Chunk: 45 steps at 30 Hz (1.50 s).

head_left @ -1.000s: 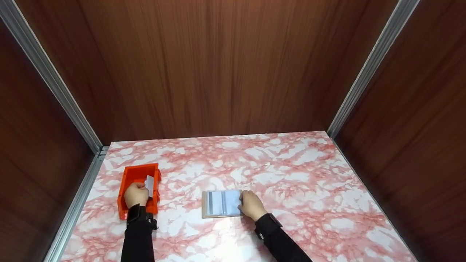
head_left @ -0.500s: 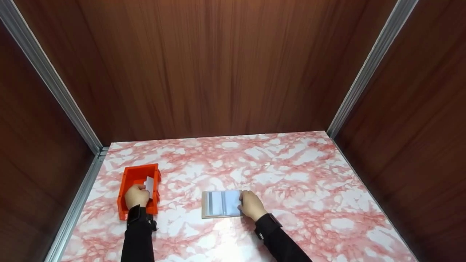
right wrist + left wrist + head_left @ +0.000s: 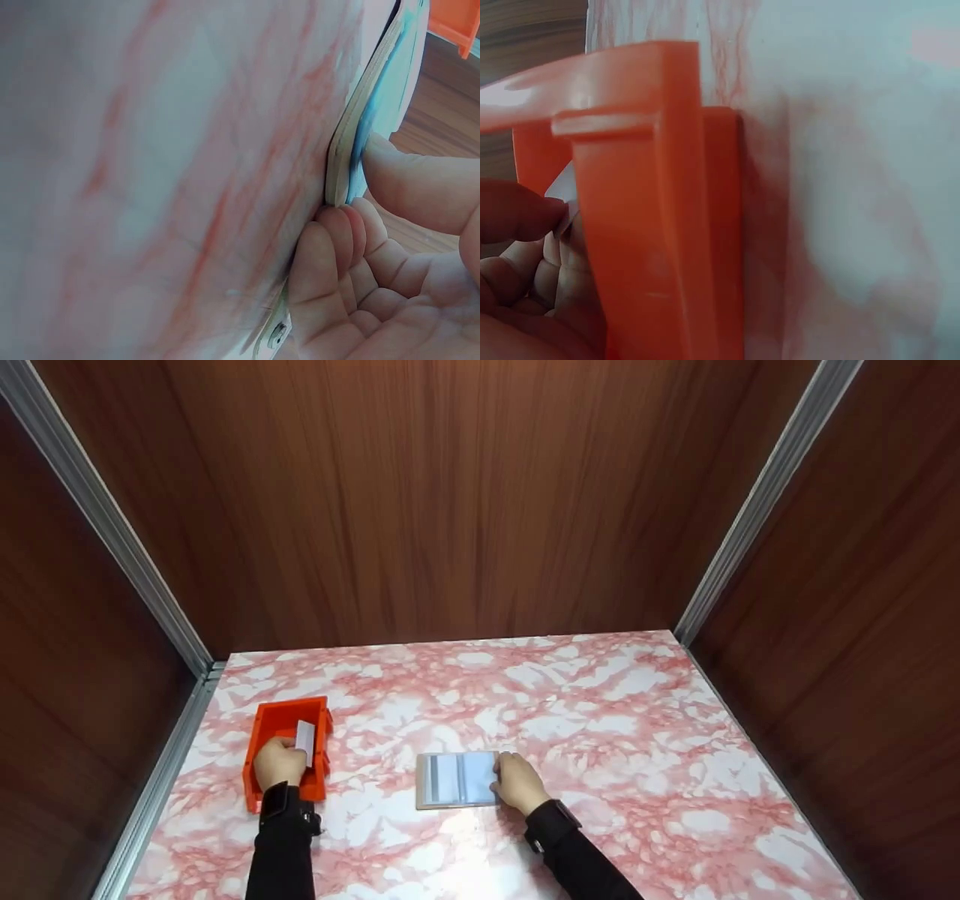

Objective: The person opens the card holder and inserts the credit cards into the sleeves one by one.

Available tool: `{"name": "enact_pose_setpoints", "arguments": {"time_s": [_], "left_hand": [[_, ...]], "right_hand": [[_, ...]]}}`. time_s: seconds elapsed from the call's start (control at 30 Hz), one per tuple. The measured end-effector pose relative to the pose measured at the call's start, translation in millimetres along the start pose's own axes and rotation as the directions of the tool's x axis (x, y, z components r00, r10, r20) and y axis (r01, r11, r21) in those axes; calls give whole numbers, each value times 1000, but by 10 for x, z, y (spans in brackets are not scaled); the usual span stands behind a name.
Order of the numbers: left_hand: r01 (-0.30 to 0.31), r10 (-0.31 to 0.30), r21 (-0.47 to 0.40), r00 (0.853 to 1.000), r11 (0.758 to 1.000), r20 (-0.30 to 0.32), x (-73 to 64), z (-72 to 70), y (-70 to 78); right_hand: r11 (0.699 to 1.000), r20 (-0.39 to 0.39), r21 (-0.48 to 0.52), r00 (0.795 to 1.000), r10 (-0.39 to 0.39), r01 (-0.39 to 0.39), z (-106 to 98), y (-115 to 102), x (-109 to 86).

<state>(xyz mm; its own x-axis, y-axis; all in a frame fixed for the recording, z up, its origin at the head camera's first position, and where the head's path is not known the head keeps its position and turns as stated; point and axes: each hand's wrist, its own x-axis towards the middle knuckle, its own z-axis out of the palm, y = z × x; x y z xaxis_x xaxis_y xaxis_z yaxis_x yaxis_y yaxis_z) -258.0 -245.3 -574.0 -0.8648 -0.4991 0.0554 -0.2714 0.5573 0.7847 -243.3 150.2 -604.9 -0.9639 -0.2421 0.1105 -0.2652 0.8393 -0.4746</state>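
Note:
My left hand [image 3: 279, 763] is inside an orange plastic bin [image 3: 323, 780] at the table's left. Thumb and fingers pinch a thin white card [image 3: 304, 744], which stands on edge near the bin's right wall. In the left wrist view, that wall [image 3: 630, 240] covers part of the hand and most of the white card [image 3: 569, 191]. A flat, tan-edged booklet [image 3: 442, 780] with pale blue and white panels lies mid-table. My right hand [image 3: 519, 784] holds its right edge, the thumb [image 3: 420, 184] on the upper face and the curled fingers [image 3: 315, 270] at the lower edge.
Beneath everything is a table [image 3: 600, 735] with a red and white marbled top. Brown wood-grain panels [image 3: 450, 510] enclose its back and sides, with metal rails [image 3: 772, 495] at the corners.
My left hand shifts very slightly inside the bin, and the white card tilts a little with it. The right hand and the booklet stay still.

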Motion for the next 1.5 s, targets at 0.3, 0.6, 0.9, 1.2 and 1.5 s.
{"name": "enact_pose_setpoints", "arguments": {"time_s": [0.3,0.6,0.9,1.2,1.5], "left_hand": [[-29,29,16,999,999,-38,10,-76,37],[-46,48,15,993,999,-109,-39,-152,183],[-51,50,-1,989,999,-137,-34,-198,265],[-86,83,-7,980,996,-180,-57,-217,335],[-105,95,-34,971,994,-218,-115,-213,445]], "right_hand": [[1000,3,1,1000,-10,10,-2,6,-7],[1000,17,8,1000,-7,7,1,12,-3],[999,1,4,999,-38,38,-2,25,-4],[1000,-4,-1,1000,-30,30,5,34,3],[1000,-6,1,1000,-13,13,12,15,-7]]}}
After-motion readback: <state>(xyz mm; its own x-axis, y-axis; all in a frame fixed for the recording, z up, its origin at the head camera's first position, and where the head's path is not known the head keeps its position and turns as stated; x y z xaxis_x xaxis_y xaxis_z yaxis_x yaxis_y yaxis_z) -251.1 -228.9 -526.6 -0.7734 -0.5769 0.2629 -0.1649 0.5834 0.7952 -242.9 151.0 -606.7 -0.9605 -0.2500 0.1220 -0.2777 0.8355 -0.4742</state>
